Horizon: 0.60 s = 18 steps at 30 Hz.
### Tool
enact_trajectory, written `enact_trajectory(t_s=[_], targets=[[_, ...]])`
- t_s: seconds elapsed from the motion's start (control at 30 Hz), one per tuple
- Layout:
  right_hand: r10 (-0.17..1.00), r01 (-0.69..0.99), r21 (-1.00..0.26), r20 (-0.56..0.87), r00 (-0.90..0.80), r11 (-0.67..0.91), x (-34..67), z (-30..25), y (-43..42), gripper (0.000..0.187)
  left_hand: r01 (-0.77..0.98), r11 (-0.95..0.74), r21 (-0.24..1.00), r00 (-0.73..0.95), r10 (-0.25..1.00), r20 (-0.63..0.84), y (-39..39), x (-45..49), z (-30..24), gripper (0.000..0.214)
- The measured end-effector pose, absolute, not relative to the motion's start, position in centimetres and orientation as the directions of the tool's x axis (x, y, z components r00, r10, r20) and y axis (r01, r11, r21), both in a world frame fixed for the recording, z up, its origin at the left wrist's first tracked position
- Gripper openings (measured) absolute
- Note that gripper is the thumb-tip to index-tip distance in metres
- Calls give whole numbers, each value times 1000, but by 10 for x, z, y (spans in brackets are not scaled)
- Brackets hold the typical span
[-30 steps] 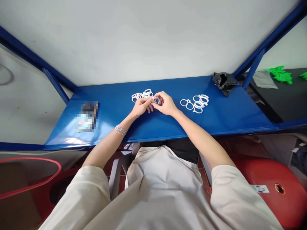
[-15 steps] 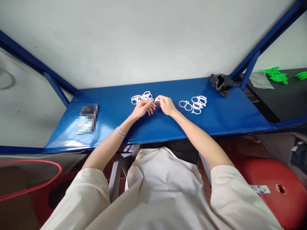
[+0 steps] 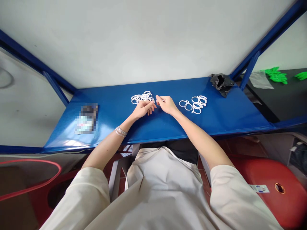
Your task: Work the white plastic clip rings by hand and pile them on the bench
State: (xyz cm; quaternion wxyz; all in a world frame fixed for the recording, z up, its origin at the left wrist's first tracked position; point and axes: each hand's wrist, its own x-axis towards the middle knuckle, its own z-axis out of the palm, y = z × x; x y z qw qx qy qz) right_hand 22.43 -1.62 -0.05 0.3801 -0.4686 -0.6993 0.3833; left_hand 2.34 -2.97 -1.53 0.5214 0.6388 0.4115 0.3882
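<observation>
A loose pile of white plastic rings [image 3: 143,97], each with a small knob, lies on the blue table [image 3: 115,95]. My left hand [image 3: 143,109] is at the near edge of this pile, thumb drawn in against the index finger and the lower fingers loosely bent. Whatever its pinch holds is hidden. Just to the right, my right hand [image 3: 166,104] is closed with its thumb against curled fingers; a tiny light spot shows there, too small to name. The fingertips of both hands nearly meet. Further right lies a second group of white rings [image 3: 197,104], apart from both hands.
A crumpled black plastic bag [image 3: 222,84] sits at the table's back right corner. On the left lies a blurred-out flat item [image 3: 86,119]. Blue frame bars [image 3: 56,89] rise at both sides. A red chair [image 3: 271,188] stands to my right, and green items [image 3: 275,75] lie on a dark table beyond.
The white piece that showed at my right fingertips is now out of sight. My right fingers have curled in slightly; my left hand and both groups of rings stay nearly in place.
</observation>
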Motion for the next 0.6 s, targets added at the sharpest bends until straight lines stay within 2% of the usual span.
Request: enact_trajectory(t_s=[0.33,0.5,0.6], targets=[[930,369,-864,254,-267,342,224,-3,-16,73,128,-141,982,360,929,86,-32,25,-13,69],[920,423,-835,226,-320,352,222,-5,-14,75,108,-165,980,308,943,125,-31,25,-17,64],[902,391,-850,198,-384,353,224,-9,-13,71,130,-186,974,267,952,147,-31,25,-20,61]])
